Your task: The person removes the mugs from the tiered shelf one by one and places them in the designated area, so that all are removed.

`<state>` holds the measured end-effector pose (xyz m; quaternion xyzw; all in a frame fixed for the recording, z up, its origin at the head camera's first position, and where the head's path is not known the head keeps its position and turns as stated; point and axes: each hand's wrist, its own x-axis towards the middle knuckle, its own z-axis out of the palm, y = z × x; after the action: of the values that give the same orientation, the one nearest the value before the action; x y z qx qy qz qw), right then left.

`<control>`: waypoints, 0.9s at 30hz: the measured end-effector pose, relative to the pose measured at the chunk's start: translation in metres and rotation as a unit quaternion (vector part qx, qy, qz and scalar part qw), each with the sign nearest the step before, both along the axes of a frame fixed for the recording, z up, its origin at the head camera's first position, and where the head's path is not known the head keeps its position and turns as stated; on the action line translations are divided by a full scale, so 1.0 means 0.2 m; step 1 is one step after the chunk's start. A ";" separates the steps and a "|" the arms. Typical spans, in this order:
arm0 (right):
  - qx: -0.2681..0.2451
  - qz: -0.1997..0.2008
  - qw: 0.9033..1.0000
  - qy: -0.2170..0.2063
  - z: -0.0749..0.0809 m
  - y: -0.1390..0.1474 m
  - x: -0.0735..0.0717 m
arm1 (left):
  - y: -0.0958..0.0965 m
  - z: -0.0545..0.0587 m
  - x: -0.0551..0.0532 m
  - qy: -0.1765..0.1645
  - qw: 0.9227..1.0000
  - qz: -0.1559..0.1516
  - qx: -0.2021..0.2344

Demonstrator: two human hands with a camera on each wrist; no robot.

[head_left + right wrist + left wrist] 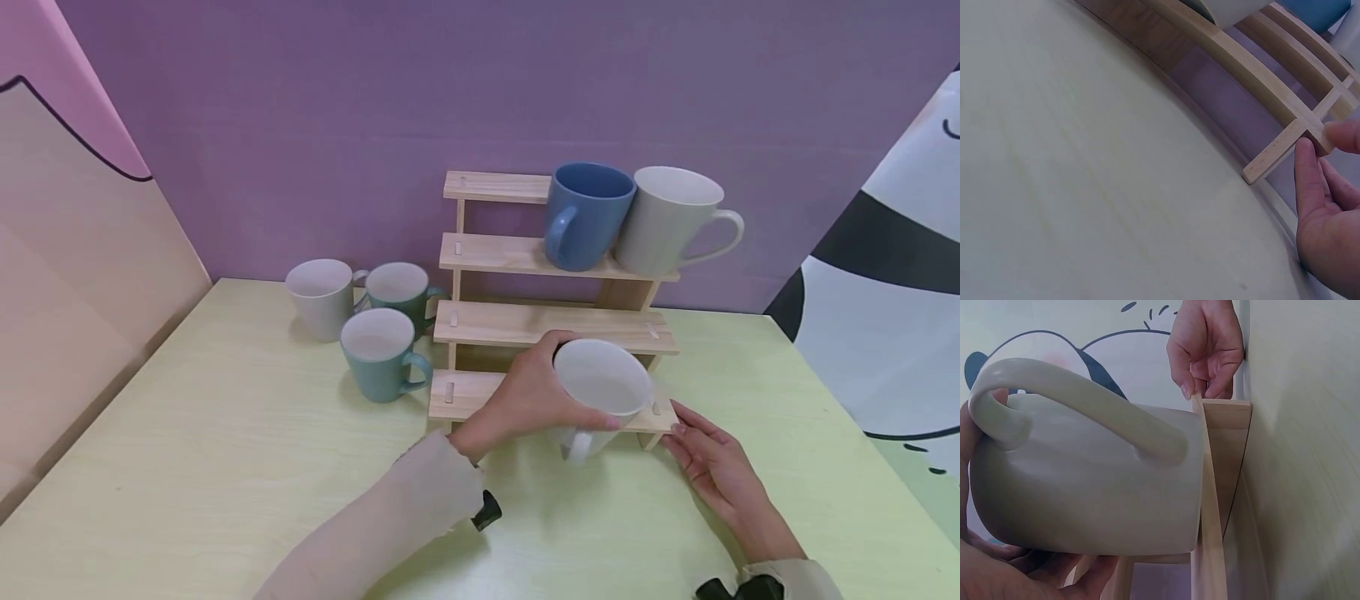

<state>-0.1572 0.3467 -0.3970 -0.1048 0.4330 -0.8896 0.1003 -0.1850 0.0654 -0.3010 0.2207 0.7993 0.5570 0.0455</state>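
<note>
My left hand (536,392) grips a white mug (604,377) around its body, with the thumb near the handle. In the left wrist view the mug's base meets the edge of a wooden board, the lowest step of a tiered wooden rack (480,325). The mug's handle (579,446) points toward me. My right hand (712,471) pinches the right end of that lowest step between thumb and fingers, as the right wrist view shows. Higher on the rack stand a blue mug (588,217) and another white mug (675,221), side by side at the right.
Left of the rack, on the pale table (187,433), stand a white mug (321,298), a dark green mug (399,292) and a lighter green mug (378,354), close together. A purple wall (337,125) rises behind the rack.
</note>
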 end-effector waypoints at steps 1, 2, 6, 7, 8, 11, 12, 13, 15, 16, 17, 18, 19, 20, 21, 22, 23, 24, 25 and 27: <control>0.001 -0.001 1.000 -0.002 0.00 0.00 0.00 | -0.01 0.00 0.00 -0.001 1.000 0.000 -0.001; 0.000 -0.002 1.000 -0.003 0.00 0.00 0.00 | -0.02 0.00 0.01 -0.003 1.000 0.001 -0.003; -0.002 -0.001 1.000 0.000 0.00 0.00 0.00 | -0.06 0.01 0.02 -0.010 1.000 0.001 -0.006; -0.003 -0.001 1.000 0.000 0.00 0.00 0.00 | -0.07 0.01 0.02 -0.010 1.000 0.001 -0.005; -0.004 0.000 1.000 0.001 0.00 0.00 0.00 | -0.08 0.01 0.03 -0.009 1.000 0.000 -0.005; -0.001 -0.001 1.000 0.000 0.00 0.00 0.00 | -0.11 0.01 0.03 -0.002 1.000 0.000 -0.005; 0.001 -0.001 1.000 -0.001 0.00 0.00 0.00 | -0.12 0.01 0.03 -0.001 1.000 0.001 -0.004; 0.002 0.000 1.000 -0.003 0.00 0.00 0.00 | -0.13 0.00 0.03 -0.001 1.000 0.001 -0.005; 0.005 -0.002 1.000 -0.007 0.00 0.00 0.00 | -0.15 0.00 0.04 -0.003 1.000 0.003 -0.004; 0.008 -0.003 1.000 -0.009 0.00 0.00 0.00 | -0.16 0.00 0.05 -0.005 1.000 0.004 -0.002; 0.008 -0.003 1.000 -0.011 0.00 0.00 0.00 | -0.18 -0.01 0.05 -0.007 1.000 0.006 -0.001; 0.008 -0.003 1.000 -0.013 0.00 0.00 0.00 | -0.19 -0.01 0.05 -0.008 1.000 0.008 -0.001; 0.008 -0.004 1.000 -0.014 0.00 0.00 0.00 | -0.20 -0.01 0.05 -0.008 1.000 0.010 -0.001; 0.008 -0.005 1.000 -0.014 0.00 0.01 0.00 | -0.20 -0.01 0.06 -0.008 1.000 0.012 -0.001; 0.009 -0.005 1.000 -0.013 0.00 0.01 0.00 | -0.21 -0.01 0.06 -0.009 1.000 0.014 -0.001; 0.008 -0.005 1.000 -0.013 0.00 0.01 0.00 | -0.22 -0.01 0.06 -0.010 1.000 0.016 -0.003; 0.007 -0.005 1.000 -0.013 0.00 0.01 0.00 | -0.23 -0.01 0.06 -0.010 1.000 0.019 -0.005; 0.006 -0.004 1.000 -0.012 0.00 0.01 0.00 | -0.24 -0.01 0.06 -0.013 1.000 0.021 -0.006; 0.005 -0.004 1.000 -0.012 0.00 0.01 0.01 | -0.25 -0.01 0.06 -0.015 1.000 0.023 -0.007; 0.004 -0.004 1.000 -0.012 0.00 0.00 0.01 | -0.27 -0.01 0.07 -0.020 0.999 0.026 -0.007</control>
<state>-0.1557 0.3476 -0.3974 -0.0917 0.4361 -0.8893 0.1028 -0.1719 0.0121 -0.3035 0.1882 0.8078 0.5566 0.0485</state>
